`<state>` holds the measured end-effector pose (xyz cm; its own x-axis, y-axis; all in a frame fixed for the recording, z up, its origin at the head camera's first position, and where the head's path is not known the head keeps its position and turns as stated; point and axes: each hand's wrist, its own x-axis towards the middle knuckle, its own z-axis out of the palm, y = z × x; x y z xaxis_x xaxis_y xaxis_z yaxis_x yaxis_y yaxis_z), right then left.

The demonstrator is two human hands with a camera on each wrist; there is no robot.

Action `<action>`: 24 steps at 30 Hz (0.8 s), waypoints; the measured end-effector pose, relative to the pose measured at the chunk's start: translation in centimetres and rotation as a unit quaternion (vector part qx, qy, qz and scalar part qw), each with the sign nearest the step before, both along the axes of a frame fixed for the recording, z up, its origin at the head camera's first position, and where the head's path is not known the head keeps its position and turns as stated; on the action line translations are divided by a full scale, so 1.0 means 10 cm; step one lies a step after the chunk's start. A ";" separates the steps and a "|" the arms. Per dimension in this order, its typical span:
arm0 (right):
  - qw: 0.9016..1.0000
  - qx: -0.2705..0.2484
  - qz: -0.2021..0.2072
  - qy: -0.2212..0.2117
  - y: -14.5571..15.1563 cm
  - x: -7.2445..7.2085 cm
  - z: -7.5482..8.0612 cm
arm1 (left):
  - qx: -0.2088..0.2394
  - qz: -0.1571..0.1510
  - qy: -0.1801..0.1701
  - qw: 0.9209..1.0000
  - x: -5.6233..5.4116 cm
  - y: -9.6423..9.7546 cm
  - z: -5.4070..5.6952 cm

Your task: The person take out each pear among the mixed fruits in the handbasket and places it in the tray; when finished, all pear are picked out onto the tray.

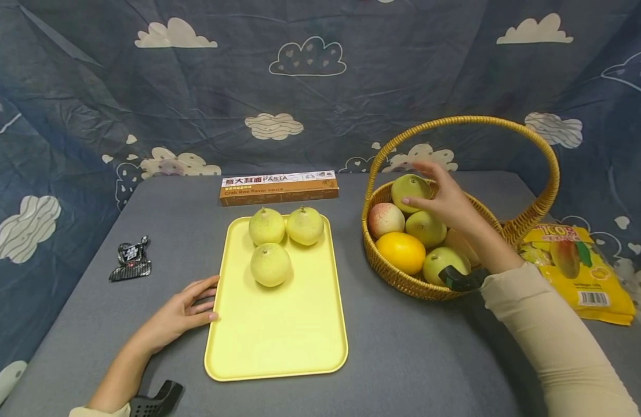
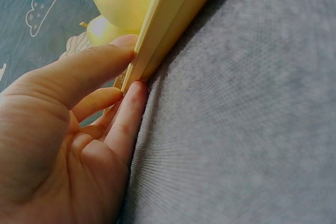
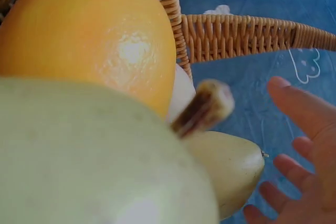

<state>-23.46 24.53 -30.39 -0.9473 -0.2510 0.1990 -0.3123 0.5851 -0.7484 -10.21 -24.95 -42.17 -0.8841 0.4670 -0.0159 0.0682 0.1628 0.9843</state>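
My left hand [image 1: 177,315] rests against the left edge of a yellow tray [image 1: 299,341], fingertips and thumb [image 2: 100,64] right at its rim. Three pale green pomelos [image 1: 270,264] sit in the tray's far half. Over the wicker basket [image 1: 399,284], my right hand [image 1: 445,194] reaches with fingers spread, beside a green pomelo [image 1: 408,191] on top at the back. In the right wrist view its fingers stand apart from the pale green fruit [image 3: 231,171]. The basket also holds an orange [image 1: 401,253], a reddish peach [image 1: 386,220] and more green fruit [image 1: 445,263].
A pasta box [image 1: 279,194] lies behind the tray. At the left is a small black wrapper [image 1: 131,260]. A yellow mango snack bag [image 1: 581,272] lies right of the basket, whose tall handle [image 1: 463,120] arches over the fruit. A cloud-patterned cloth [image 1: 299,92] hangs behind.
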 end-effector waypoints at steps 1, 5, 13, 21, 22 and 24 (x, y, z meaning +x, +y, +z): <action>1.000 -0.002 0.000 -0.010 0.01 -0.01 -0.02 | 0.000 0.000 0.000 1.000 0.00 0.00 0.00; 0.999 -0.017 -0.001 -0.047 0.04 -0.05 -0.08 | -0.003 0.003 0.000 1.000 0.00 0.00 -0.01; 0.997 -0.018 -0.022 -0.073 0.06 -0.12 -0.19 | -0.004 0.002 0.003 1.000 0.01 0.01 -0.01; 0.995 -0.029 -0.037 -0.085 0.04 -0.17 -0.26 | 0.002 0.003 0.001 1.000 0.01 0.00 -0.01; 0.995 -0.031 -0.038 -0.087 0.04 -0.18 -0.27 | 0.002 0.003 0.002 1.000 0.01 0.00 -0.01; 0.995 -0.032 -0.038 -0.091 0.04 -0.19 -0.28 | 0.003 0.003 0.004 1.000 0.00 0.00 -0.01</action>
